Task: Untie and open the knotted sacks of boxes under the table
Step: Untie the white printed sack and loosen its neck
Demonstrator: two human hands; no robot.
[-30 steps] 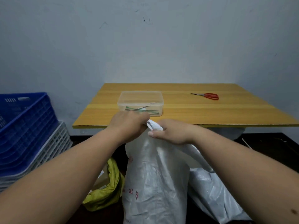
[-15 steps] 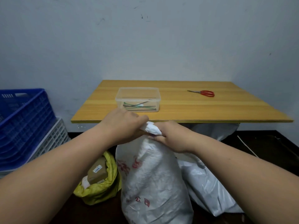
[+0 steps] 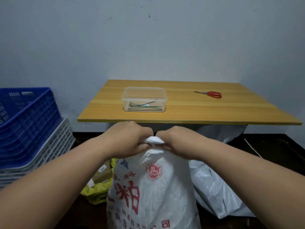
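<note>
Table (image 3: 189, 111) edge runs across just beyond the hands; open floor room lies nearer the person. White printed sack (image 3: 153, 192) stands upright in front of the table, long axis vertical, a yellow sack (image 3: 97, 190) at its left, a plain white sack (image 3: 219, 195) at its right. Knot (image 3: 154, 140) tops the neck, directly between both hands. Left hand (image 3: 127, 141) and right hand (image 3: 178, 141) flank it equally near, fingers curled and pinching the knot from either side. Loosening likely calls for pulling sideways.

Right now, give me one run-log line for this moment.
step: untying | left hand: grips knot | right hand: grips knot | white printed sack: upright, knot tied | scissors: on table
</note>
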